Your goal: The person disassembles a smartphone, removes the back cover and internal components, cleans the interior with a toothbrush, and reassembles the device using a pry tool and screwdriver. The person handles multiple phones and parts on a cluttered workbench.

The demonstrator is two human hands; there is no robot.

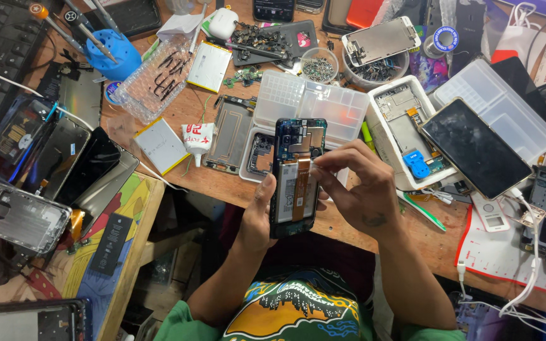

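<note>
The phone (297, 177) is held upright above the near edge of the table (210, 101), with its back cover off, so the battery, an orange flex cable and the board at the top are seen. The left hand (260, 215) grasps it from below and from the left side, the thumb lying along its left edge. The right hand (355, 189) is at its right side; the thumb and first finger are pinched together at the upper part of the phone, near the top of the flex cable. If they hold some small part between them, I cannot tell.

Just behind the phone lies a clear parts box (311, 104) with its lid open. To the right of it a white tray (380, 136) carries another opened phone, and a dark phone (475, 148) lies tilted over the tray's right side. To the left, on the table, there is a white glue tube (198, 139) and a flat white battery (161, 145). Farther back on the left stands a blue holder (112, 57) with screwdrivers in it. A round bowl (318, 66) of small screws is behind the box.
</note>
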